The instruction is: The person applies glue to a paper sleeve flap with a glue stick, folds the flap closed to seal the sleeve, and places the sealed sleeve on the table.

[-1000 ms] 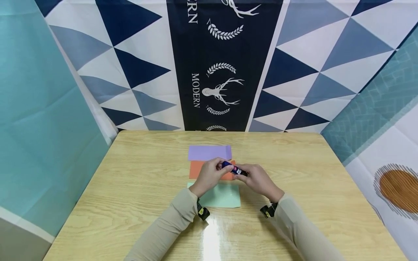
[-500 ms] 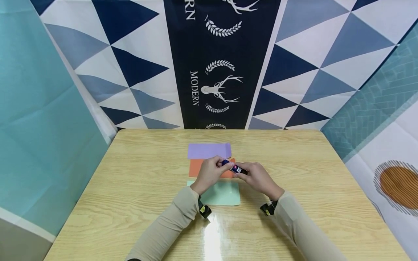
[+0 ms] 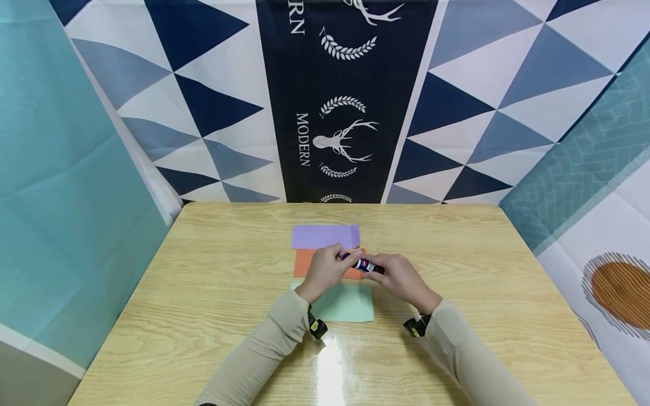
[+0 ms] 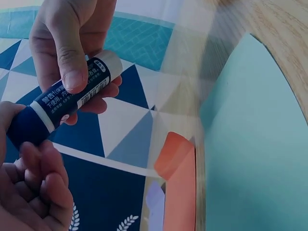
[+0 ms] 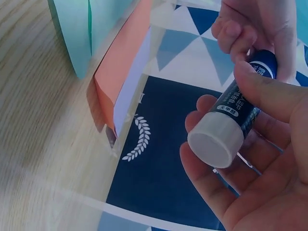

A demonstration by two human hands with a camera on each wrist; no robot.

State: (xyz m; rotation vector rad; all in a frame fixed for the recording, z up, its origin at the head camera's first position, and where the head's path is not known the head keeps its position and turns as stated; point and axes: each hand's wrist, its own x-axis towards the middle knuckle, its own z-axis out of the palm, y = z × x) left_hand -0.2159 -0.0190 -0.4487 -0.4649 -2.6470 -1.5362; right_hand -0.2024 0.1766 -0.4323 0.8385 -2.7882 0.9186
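Note:
Both hands hold a glue stick (image 3: pixel 363 264) over the paper envelopes near the table's middle. It has a dark blue labelled body, a dark blue cap (image 4: pixel 30 126) and a whitish base (image 5: pixel 215 139). My left hand (image 3: pixel 324 272) pinches the cap end between thumb and fingers. My right hand (image 3: pixel 402 279) grips the body, thumb along the label. In the left wrist view the cap sits on the stick, a white band beside it. Under the hands lie an orange envelope (image 3: pixel 304 263) and a mint green envelope (image 3: pixel 347 304), each partly covered.
A purple envelope (image 3: pixel 322 237) lies flat behind the orange one, flap end to the right. The wooden table (image 3: pixel 203 270) meets a patterned cloth backdrop (image 3: pixel 335 73) at its far edge. Light glare shows on the table's near middle.
The glue stick has turned a little, so more of its label faces the head camera and less of the cap shows. Both hands stay in nearly the same place.

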